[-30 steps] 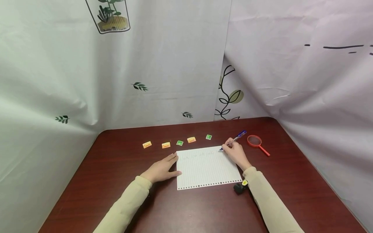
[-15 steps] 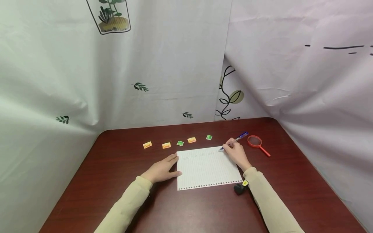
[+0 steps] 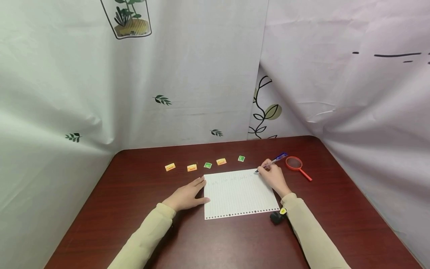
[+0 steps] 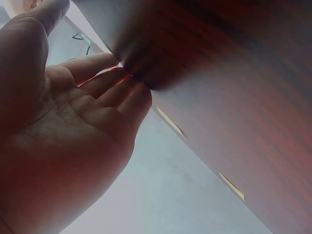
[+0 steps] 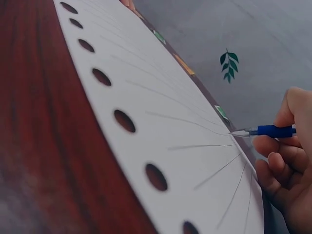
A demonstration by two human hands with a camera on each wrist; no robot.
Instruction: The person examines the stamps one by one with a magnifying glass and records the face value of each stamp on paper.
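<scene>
A lined sheet of paper [image 3: 240, 198] with punched holes along its near edge lies on the dark red table. Faint handwriting runs along its far side. My right hand [image 3: 273, 178] pinches a blue pen [image 3: 280, 156], its tip at the sheet's far right corner. In the right wrist view the pen [image 5: 275, 131] meets the paper [image 5: 185, 131] with its clear tip. My left hand [image 3: 186, 195] rests at the sheet's left edge, fingers extended and thumb on the paper. The left wrist view shows that palm [image 4: 73, 122] with its fingertips on the table.
Beyond the sheet lie several small stamp-like pieces, among them an orange one [image 3: 192, 167] and a green one [image 3: 241, 158]. A red magnifying glass [image 3: 294, 163] lies right of the pen. By the right sleeve is a black object [image 3: 276, 217]. A white printed cloth [image 3: 201, 74] hangs behind the table.
The pen tip has shifted slightly right and away along the writing line, my right hand moving with it. My left hand and the sheet stay where they were.
</scene>
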